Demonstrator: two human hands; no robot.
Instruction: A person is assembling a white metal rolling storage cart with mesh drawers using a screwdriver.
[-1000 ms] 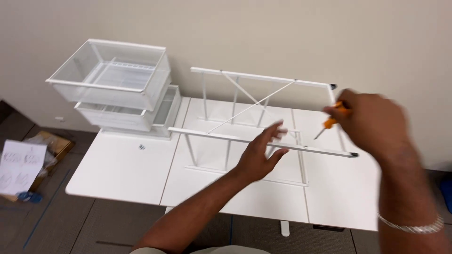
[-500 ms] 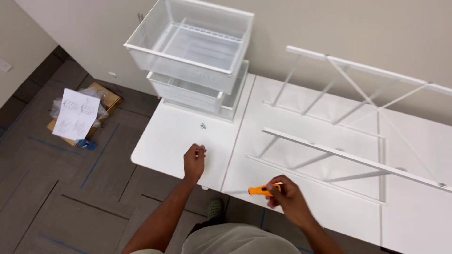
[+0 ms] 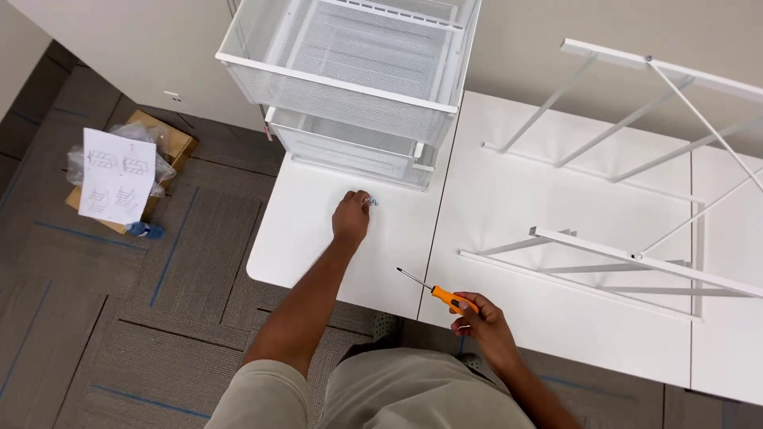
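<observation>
Reaching out over the white table [image 3: 318,254], the left hand [image 3: 351,218] rests knuckles-up with its fingers curled down onto a small cluster of metal screws [image 3: 369,201] lying on the tabletop; the fingertips touch or nearly touch them, and whether any screw is actually pinched cannot be told, since the fingers hide their own tips. The right hand [image 3: 477,316] sits close to the body at the near edge of the table, closed around the orange handle of a screwdriver [image 3: 433,291], whose thin dark shaft points up and to the left, toward the left hand but well apart from it.

Just beyond the screws stand two white mesh baskets [image 3: 350,71], stacked one on the other, the lower one's front rim just beside the screws. To the right, on the adjoining white panel, a white metal frame [image 3: 636,258] stands with its rails and crossed braces, its near rail lying between the right hand and the wall.

On the carpet to the left, well apart from the table, a printed instruction sheet [image 3: 118,175] lies on top of a cardboard box [image 3: 171,143] with clear plastic wrap bunched beside it.
</observation>
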